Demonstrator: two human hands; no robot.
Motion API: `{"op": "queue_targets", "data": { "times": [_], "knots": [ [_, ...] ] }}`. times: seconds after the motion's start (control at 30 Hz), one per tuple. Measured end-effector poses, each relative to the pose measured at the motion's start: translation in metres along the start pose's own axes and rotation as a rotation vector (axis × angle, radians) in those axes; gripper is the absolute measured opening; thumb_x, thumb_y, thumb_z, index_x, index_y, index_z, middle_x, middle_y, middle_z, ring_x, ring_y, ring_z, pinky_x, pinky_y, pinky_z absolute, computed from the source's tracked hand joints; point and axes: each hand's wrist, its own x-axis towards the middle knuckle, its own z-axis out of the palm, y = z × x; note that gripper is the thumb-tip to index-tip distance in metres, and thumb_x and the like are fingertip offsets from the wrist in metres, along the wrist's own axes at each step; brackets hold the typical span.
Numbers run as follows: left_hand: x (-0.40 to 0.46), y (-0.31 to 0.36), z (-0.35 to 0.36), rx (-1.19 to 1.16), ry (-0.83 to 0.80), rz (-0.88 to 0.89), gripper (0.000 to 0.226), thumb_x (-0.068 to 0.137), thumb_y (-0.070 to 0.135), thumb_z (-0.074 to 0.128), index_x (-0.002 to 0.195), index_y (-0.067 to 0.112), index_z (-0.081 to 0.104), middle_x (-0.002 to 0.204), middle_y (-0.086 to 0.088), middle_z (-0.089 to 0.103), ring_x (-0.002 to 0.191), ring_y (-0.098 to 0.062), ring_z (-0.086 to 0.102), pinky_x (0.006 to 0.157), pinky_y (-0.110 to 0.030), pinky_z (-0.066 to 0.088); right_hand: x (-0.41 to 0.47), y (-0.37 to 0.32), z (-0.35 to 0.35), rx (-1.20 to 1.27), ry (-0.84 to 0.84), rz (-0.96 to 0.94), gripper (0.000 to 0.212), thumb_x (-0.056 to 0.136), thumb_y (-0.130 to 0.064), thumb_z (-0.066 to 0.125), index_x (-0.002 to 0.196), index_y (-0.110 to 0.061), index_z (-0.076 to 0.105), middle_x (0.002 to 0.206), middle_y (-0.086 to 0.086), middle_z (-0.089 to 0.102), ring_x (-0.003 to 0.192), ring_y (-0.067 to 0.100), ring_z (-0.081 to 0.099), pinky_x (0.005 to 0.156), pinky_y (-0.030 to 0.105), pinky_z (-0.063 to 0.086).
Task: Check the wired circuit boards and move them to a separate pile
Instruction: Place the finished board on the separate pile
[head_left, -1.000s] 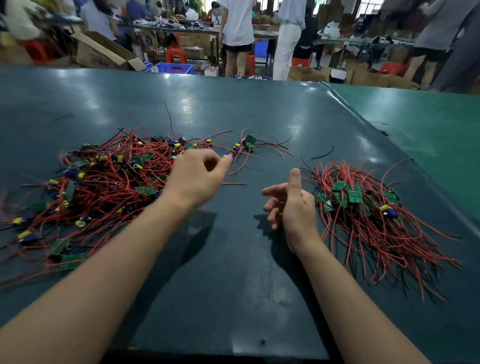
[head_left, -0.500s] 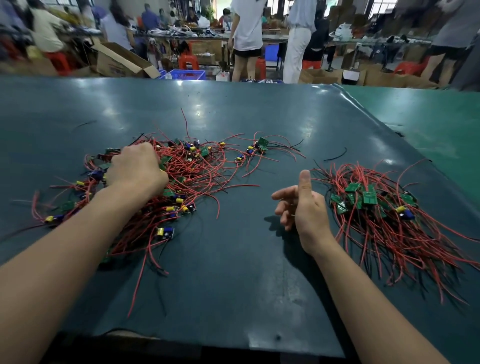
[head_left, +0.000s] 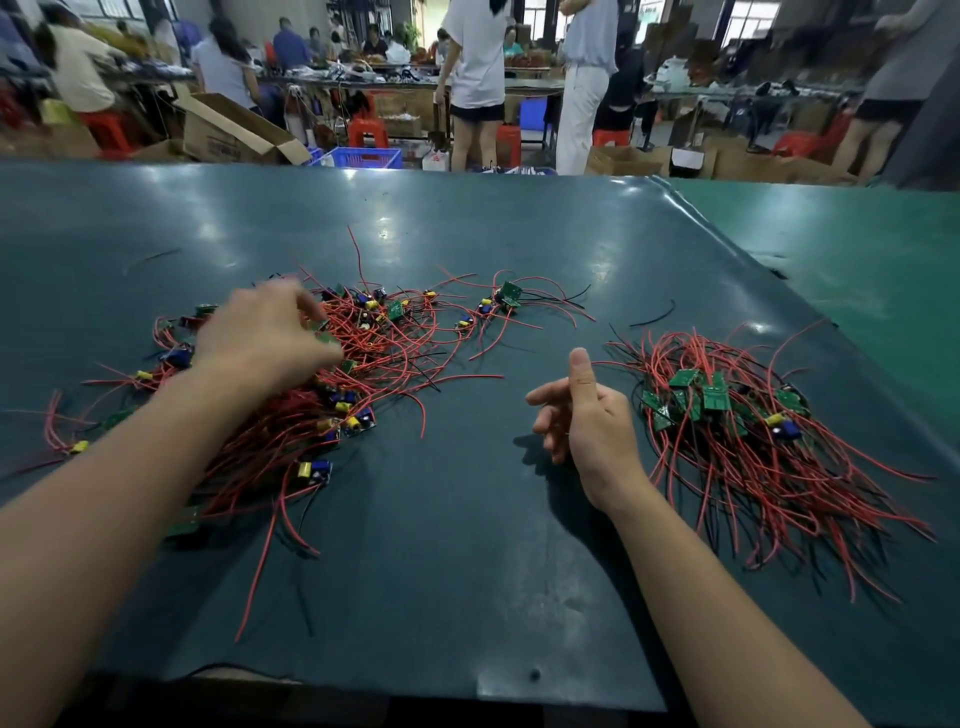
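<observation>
On the dark, glossy table (head_left: 467, 571), two piles of small green circuit boards with thin red wires lie well apart. Over the left pile (head_left: 322, 395) the left hand (head_left: 265, 338) curls, blurred; whether it grips anything cannot be told. Beside the right pile (head_left: 753, 431), whose wires trail toward the near right, the right hand (head_left: 587, 421) rests loosely curled and empty, thumb up.

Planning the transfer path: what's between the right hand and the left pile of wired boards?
Head view: mostly bare dark table mat, crossed only by stray red wire ends trailing from the left pile toward the right hand.
</observation>
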Motion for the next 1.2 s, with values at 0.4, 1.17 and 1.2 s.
{"op": "queue_targets", "data": {
  "times": [0.4, 1.17, 1.2],
  "knots": [
    [-0.038, 0.106, 0.029, -1.61, -0.07, 0.051, 0.012, 0.09, -0.004, 0.059, 0.094, 0.004, 0.067, 0.083, -0.009, 0.07, 0.07, -0.014, 0.066, 0.07, -0.024, 0.056, -0.005, -0.001, -0.004, 0.065, -0.193, -0.046, 0.028, 0.098, -0.032, 0.057, 0.092, -0.01, 0.073, 0.066, 0.003, 0.064, 0.044, 0.012, 0.05, 0.04, 0.019, 0.034],
    [-0.06, 0.085, 0.131, -1.482, -0.252, 0.026, 0.003, 0.087, 0.002, 0.066, 0.089, 0.004, 0.067, 0.082, -0.009, 0.075, 0.074, -0.02, 0.072, 0.072, -0.034, 0.061, 0.005, 0.006, 0.0, 0.108, -0.004, -0.05, 0.009, 0.09, -0.013, 0.07, 0.084, -0.014, 0.063, 0.073, 0.002, 0.068, 0.047, 0.013, 0.06, 0.036, 0.022, 0.042],
    [-0.059, 0.085, 0.131, -1.51, -0.233, 0.005, 0.002, 0.089, 0.003, 0.065, 0.089, 0.005, 0.065, 0.082, -0.007, 0.076, 0.074, -0.019, 0.072, 0.07, -0.032, 0.061, 0.005, 0.005, 0.001, 0.127, 0.011, -0.041, 0.009, 0.09, -0.013, 0.069, 0.083, -0.013, 0.063, 0.072, 0.001, 0.068, 0.047, 0.013, 0.061, 0.037, 0.021, 0.042]
  ]
}}
